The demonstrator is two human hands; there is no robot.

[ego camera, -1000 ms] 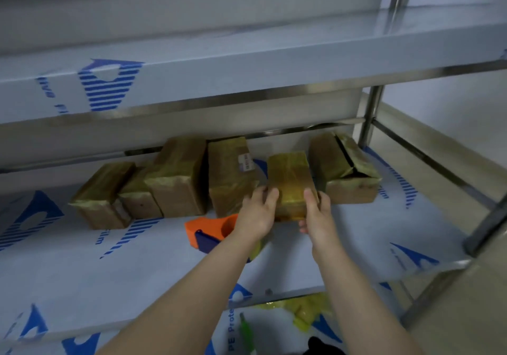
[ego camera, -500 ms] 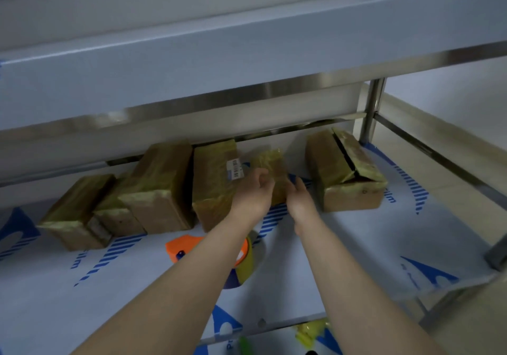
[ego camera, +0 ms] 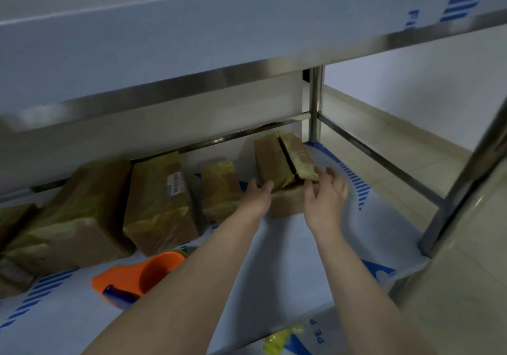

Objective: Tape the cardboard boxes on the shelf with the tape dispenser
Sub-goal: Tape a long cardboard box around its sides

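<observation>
Both hands have been shifted rightward from the small taped box (ego camera: 219, 187), left standing on the shelf (ego camera: 288, 272), to the open-flapped box (ego camera: 274, 160). The left hand (ego camera: 256, 195) is set at its near corner, the right hand (ego camera: 326, 193) at its flap; fingers are extended and nothing is gripped. The tape dispenser (ego camera: 142, 275) is positioned before the labelled box (ego camera: 159, 198), whose barcode label is unreadable. "PE P" is printed on the shelf film (ego camera: 319, 332).

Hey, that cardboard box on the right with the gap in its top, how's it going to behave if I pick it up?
Probably stiff-walled: the open box holds square edges. Its flaps stand apart along a dark gap, so the top will likely flex or spring open if lifted from above. Glossy tape on the right flap may feel slick.
</observation>
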